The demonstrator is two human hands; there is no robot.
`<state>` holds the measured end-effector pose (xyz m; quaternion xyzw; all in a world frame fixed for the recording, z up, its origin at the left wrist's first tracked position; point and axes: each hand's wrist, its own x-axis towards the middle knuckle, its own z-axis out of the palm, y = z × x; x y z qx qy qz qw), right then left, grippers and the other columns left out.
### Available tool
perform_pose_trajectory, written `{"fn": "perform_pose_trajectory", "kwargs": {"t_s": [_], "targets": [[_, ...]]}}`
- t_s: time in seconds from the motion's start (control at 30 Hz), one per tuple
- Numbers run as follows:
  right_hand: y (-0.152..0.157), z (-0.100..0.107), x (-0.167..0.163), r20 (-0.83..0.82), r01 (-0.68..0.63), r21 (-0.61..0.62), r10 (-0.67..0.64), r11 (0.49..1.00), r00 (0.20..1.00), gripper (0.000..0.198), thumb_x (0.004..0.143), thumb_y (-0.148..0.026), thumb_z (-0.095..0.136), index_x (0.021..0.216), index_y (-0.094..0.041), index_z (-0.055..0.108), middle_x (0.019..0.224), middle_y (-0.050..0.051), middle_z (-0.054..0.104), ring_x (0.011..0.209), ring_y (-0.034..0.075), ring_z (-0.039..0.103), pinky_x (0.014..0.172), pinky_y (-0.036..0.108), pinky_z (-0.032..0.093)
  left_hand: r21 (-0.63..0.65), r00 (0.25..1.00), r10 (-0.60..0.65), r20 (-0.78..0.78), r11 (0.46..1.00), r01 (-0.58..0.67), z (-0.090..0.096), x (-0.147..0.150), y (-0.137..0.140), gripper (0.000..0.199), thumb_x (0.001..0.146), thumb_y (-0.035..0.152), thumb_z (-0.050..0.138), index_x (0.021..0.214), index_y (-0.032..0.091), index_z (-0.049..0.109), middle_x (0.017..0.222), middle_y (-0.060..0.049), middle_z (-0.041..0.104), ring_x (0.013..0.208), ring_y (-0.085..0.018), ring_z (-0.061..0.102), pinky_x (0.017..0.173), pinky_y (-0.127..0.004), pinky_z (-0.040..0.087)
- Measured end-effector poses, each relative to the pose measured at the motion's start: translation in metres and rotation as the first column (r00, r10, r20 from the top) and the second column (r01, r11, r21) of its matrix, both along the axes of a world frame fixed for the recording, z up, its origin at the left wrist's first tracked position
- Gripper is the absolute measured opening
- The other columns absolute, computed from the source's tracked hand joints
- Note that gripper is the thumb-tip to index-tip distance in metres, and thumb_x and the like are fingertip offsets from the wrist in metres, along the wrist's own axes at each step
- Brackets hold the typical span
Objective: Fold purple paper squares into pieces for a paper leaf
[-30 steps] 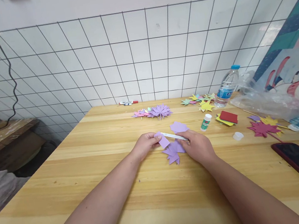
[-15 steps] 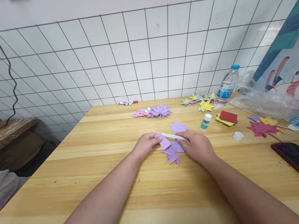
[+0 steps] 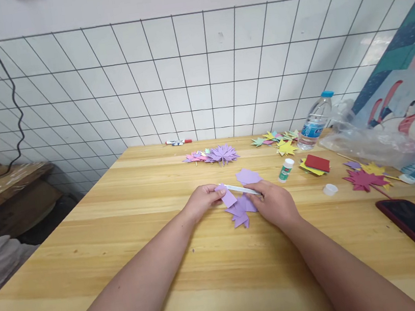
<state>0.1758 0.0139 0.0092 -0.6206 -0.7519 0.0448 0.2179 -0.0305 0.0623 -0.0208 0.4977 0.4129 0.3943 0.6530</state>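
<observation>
Your left hand (image 3: 203,201) pinches a small purple paper piece (image 3: 229,198) between thumb and fingers. Your right hand (image 3: 276,201) is curled around the end of a slim white tool (image 3: 240,188); its tip reaches the paper's upper edge, exact contact unclear. Pinched piece sits just right of your left hand. Purple cutout (image 3: 239,215) lies on the desk (image 3: 162,275) between your hands, lower down; purple sheet (image 3: 248,175) sits just beyond your right hand's fingers. Containers: capped bottle (image 3: 312,128) stands far right, can't read fill level. Small clear cup (image 3: 330,189), contents not discernible. Glue stick (image 3: 286,170), white cap on, stands nearer your right hand.
</observation>
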Motion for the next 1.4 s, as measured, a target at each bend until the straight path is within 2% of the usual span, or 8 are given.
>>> {"fn": "perform_pose_trajectory", "kwargs": {"t_s": [0.13,0.4,0.63,0.87,1.13,1.4], "targets": [[-0.0003,0.0008,0.0014,-0.006,0.0,0.01,0.0,1.0,1.0,0.028,0.086,-0.034,0.047,0.109,-0.032,0.061,0.106,-0.002,0.065,0.093,0.016,0.06,0.071,0.025,0.044,-0.005,0.998,0.038,0.042,0.999,-0.038,0.0008,-0.0015,-0.0001,0.038,0.06,0.04,0.075,0.082,0.009,0.07,0.085,-0.012,0.07,0.083,-0.023,0.064,0.08,-0.033,0.046],[-0.0011,0.0004,-0.0014,0.006,-0.011,-0.008,0.011,1.0,1.0,0.028,0.085,-0.032,0.048,0.11,-0.031,0.061,0.106,-0.001,0.065,0.091,0.016,0.06,0.072,0.025,0.044,0.004,0.999,-0.03,-0.032,1.0,0.03,0.0034,0.0002,-0.0022,0.036,0.055,0.039,0.078,0.075,0.011,0.07,0.076,-0.008,0.07,0.075,-0.02,0.064,0.074,-0.031,0.047],[-0.0001,0.0004,0.0004,-0.015,0.006,0.018,-0.005,1.0,1.0,0.027,0.085,-0.034,0.048,0.109,-0.032,0.062,0.106,-0.002,0.065,0.092,0.016,0.06,0.072,0.026,0.044,-0.007,1.0,0.025,0.016,1.0,-0.025,0.002,-0.0005,-0.0011,0.041,0.056,0.042,0.077,0.08,0.01,0.07,0.083,-0.012,0.07,0.082,-0.023,0.064,0.079,-0.034,0.046],[-0.0005,-0.001,0.0001,-0.008,-0.011,0.012,0.011,1.0,1.0,0.028,0.085,-0.033,0.048,0.109,-0.031,0.062,0.106,-0.001,0.065,0.093,0.017,0.06,0.073,0.026,0.044,-0.007,1.0,-0.026,-0.007,1.0,0.026,0.0026,-0.0005,-0.0011,0.038,0.057,0.038,0.077,0.078,0.009,0.07,0.081,-0.012,0.07,0.079,-0.022,0.064,0.081,-0.036,0.046],[0.0001,-0.0008,0.0009,-0.011,0.002,0.015,-0.002,1.0,1.0,0.027,0.085,-0.034,0.048,0.109,-0.032,0.061,0.106,-0.002,0.065,0.093,0.017,0.06,0.072,0.025,0.044,-0.002,0.998,0.04,0.04,0.999,-0.039,0.0012,-0.0009,-0.0013,0.038,0.06,0.039,0.075,0.083,0.01,0.069,0.086,-0.011,0.07,0.084,-0.022,0.064,0.083,-0.035,0.045],[0.0012,-0.0036,0.0005,-0.014,-0.008,0.02,0.008,1.0,1.0,0.027,0.085,-0.033,0.048,0.108,-0.032,0.062,0.104,-0.002,0.065,0.091,0.016,0.06,0.071,0.026,0.043,-0.004,1.0,-0.019,-0.017,1.0,0.019,0.0008,-0.0011,0.0005,0.041,0.055,0.041,0.077,0.08,0.009,0.07,0.084,-0.012,0.071,0.082,-0.024,0.064,0.081,-0.036,0.046]]}}
